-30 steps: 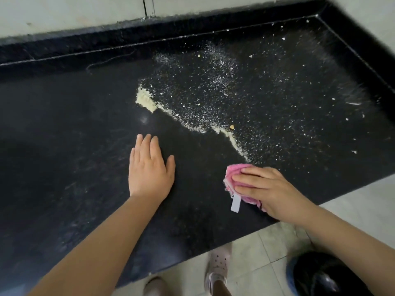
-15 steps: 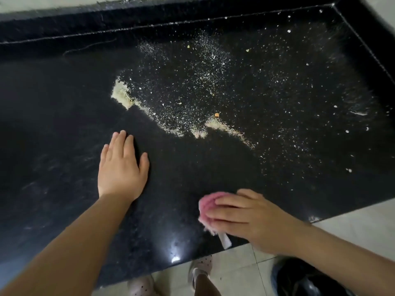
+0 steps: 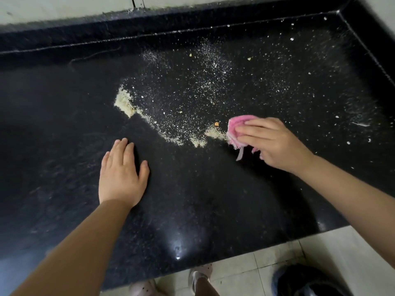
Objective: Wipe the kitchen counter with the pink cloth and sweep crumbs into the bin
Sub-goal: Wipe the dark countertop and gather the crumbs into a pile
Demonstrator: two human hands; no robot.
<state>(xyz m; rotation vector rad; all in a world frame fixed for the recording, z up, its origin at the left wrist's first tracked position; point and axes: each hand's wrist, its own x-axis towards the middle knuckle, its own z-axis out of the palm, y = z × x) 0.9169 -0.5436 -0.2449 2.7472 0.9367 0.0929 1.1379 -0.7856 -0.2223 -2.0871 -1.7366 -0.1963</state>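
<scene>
Crumbs [image 3: 188, 107] beside pink cloth [image 3: 237, 129] under right hand [image 3: 275, 144].

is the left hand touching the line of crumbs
Apart. The head view shows bare black counter between the left hand and the crumb line.

We are looking at a tabletop [image 3: 192, 199] of black polished stone, glossy enough to be throwing back a bright glint of light at six o'clock. Toward twelve and two o'clock its shine is being dulled by crumbs [image 3: 188, 97], dry, pale and powdery, lying fine as dust in places and heaping into a coarser, sandy ridge near the middle. The pink cloth [image 3: 236, 127] is showing a soft, fuzzy, matt weave, with frayed threads and a pale smooth tag hanging from its edge. The floor [image 3: 333, 248] at five o'clock is looking like smooth, pale tile with a faint sheen and thin grout lines.
</scene>
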